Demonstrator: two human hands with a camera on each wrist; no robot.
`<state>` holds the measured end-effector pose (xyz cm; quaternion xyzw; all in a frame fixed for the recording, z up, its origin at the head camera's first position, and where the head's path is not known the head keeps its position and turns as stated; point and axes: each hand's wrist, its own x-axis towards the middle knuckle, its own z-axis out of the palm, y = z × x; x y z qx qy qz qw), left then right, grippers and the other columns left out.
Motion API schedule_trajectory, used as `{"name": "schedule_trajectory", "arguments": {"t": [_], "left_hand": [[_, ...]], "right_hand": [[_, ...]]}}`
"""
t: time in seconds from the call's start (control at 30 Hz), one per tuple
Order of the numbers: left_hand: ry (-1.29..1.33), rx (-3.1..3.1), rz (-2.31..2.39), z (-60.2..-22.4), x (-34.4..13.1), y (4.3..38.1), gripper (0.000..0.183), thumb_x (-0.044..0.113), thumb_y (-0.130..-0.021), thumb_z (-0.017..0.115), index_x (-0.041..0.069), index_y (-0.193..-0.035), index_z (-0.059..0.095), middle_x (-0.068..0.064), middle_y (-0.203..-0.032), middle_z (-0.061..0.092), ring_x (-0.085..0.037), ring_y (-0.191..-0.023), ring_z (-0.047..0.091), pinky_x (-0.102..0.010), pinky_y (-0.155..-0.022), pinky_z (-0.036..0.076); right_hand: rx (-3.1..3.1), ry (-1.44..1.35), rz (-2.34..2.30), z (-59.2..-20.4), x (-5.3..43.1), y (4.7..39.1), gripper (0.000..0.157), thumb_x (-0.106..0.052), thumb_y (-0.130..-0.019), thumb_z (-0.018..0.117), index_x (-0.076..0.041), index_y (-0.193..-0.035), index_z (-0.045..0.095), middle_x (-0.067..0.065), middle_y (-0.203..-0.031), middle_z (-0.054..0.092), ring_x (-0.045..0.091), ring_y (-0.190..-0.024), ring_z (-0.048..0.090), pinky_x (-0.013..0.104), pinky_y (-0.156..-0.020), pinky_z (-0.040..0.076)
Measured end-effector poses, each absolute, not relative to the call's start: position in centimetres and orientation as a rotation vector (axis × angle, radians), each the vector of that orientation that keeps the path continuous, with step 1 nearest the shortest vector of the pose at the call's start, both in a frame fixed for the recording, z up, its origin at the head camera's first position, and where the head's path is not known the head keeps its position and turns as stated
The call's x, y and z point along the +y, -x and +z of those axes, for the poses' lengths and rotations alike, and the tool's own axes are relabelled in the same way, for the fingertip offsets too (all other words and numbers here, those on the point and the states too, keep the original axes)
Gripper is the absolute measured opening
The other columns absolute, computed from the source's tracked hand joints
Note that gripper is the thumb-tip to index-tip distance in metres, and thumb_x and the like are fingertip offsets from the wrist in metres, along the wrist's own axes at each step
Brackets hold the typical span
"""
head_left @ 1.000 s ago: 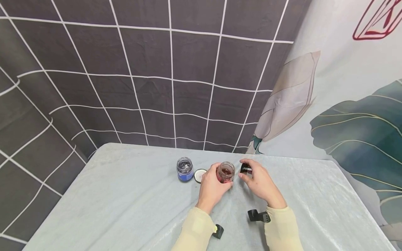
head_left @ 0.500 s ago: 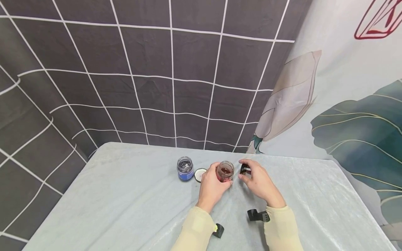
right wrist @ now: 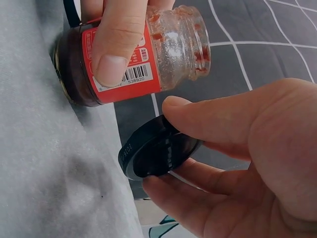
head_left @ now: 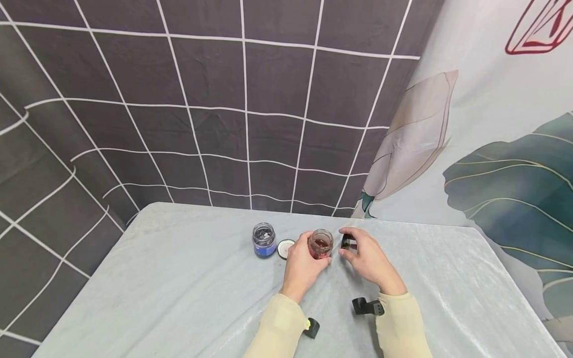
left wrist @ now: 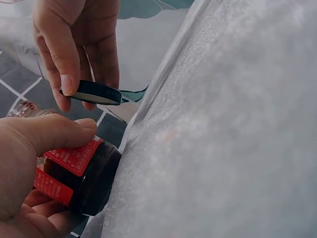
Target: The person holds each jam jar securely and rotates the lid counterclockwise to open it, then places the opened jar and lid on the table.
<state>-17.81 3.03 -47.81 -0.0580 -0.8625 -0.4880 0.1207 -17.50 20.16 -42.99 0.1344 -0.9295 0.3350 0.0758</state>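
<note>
My left hand grips a glass jar with a red label, its thumb across the barcode side. The jar stands upright and uncovered on the table, dark reddish contents inside and red bits stuck around its neck. Just to its right, my right hand pinches a black jar lid by the rim between thumb and fingers. That lid is tipped on edge, apart from the jar's mouth. In the left wrist view, the lid shows a paler inner side.
A second uncovered jar with a blue label and dark contents stands left of the left hand. Between them, a lid lies with its white inside up. Pale cloth covers the table; a dark gridded curtain hangs behind.
My right hand with the black lid has shifted very slightly left, closer to the red-labelled jar. The left hand and both jars stay put.
</note>
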Motion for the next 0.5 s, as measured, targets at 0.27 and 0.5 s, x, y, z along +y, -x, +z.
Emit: {"name": "schedule_trajectory", "arguments": {"t": [0.27,0.5], "left_hand": [[0.164,-2.539,-1.411,-47.70,3.02,17.91,0.063,0.018,-0.067,0.093,0.008,-0.121,0.062,-0.006,-0.109,0.071,-0.024,-0.102,0.067,-0.041,-0.090,0.053],[0.156,-2.555,-1.408,-47.64,3.01,17.90,0.063,0.019,-0.068,0.092,0.008,-0.122,0.062,-0.006,-0.110,0.071,-0.025,-0.102,0.067,-0.041,-0.090,0.053]], "right_hand": [[-2.798,-0.403,1.023,-43.05,20.22,17.57,0.045,0.002,-0.086,0.072,0.008,-0.129,0.057,0.028,-0.126,0.060,0.041,-0.112,0.063,0.052,-0.095,0.051],[-2.793,-0.422,1.043,-43.02,20.24,17.52,0.046,0.004,-0.086,0.072,0.009,-0.129,0.056,0.029,-0.127,0.059,0.042,-0.111,0.064,0.052,-0.094,0.052]]}}
